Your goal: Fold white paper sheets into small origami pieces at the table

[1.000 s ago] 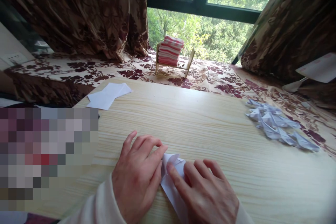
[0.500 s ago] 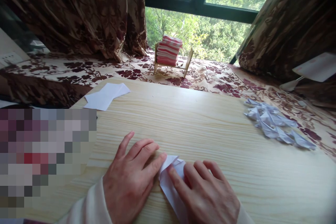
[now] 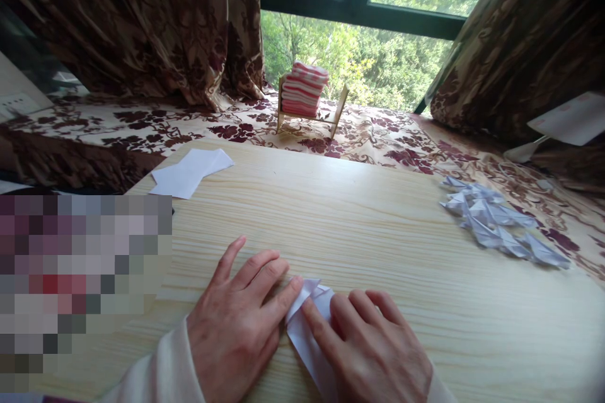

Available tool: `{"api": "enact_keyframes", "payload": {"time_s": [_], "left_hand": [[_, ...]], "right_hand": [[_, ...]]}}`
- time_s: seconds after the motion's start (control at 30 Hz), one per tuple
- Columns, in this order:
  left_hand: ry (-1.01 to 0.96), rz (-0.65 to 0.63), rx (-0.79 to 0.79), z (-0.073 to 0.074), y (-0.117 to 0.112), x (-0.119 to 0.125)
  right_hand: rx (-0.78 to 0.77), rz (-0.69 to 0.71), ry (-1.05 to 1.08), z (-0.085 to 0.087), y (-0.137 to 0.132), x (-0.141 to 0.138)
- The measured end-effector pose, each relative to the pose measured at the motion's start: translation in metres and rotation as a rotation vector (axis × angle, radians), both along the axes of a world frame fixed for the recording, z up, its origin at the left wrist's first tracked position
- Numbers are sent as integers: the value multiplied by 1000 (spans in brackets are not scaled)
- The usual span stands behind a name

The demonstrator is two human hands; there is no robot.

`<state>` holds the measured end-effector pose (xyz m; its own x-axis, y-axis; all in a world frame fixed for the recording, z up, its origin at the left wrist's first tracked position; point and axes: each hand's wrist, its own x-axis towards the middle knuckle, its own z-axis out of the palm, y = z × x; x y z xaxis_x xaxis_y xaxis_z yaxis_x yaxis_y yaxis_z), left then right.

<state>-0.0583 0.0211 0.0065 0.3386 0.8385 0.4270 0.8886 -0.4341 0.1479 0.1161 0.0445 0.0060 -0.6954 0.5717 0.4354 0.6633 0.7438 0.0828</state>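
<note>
though just one folded paper [image 3: 302, 337], two hands [image 3: 241, 321] on it

Pale table [image 3: 350, 214]: flat sheets [image 3: 186, 175], folded pieces [image 3: 489, 236], creased paper [image 3: 305, 341].

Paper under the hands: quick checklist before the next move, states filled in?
1. Left hand on the paper: ok, index fingertip at the upper-left edge of the folded flap.
2. Right hand on the paper: ok, index fingertip on it beside the flap, other fingers curled.
3. Crease sharp along its full length: cannot tell, fingers cover part.
4. Lower end of the paper aligned: cannot tell, partly behind the right hand and cut by the frame.
5. White sheets apart from the hands: ok, at the table's far left.
6. Folded pieces apart from the hands: ok, grouped at the right.
</note>
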Motion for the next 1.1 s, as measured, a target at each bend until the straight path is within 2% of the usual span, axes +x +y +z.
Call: {"api": "enact_keyframes", "payload": {"time_s": [0.2, 0.43, 0.57, 0.7, 0.83, 1.1], "left_hand": [[-12, -19, 71, -4, -1, 0], [-36, -13, 34, -6, -1, -1], [-20, -7, 6, -5, -2, -1], [-20, -10, -20, -4, -3, -1], [-38, -11, 18, -6, -2, 0], [-192, 49, 52, -9, -2, -10]], "right_hand": [[-13, 8, -15, -1, -1, -1], [-50, 83, -60, 4, 9, 15], [-88, 48, -96, 9, 16, 17], [-60, 13, -59, 3, 17, 8], [-31, 56, -108, -2, 19, 6], [-48, 64, -117, -3, 19, 9]]}}
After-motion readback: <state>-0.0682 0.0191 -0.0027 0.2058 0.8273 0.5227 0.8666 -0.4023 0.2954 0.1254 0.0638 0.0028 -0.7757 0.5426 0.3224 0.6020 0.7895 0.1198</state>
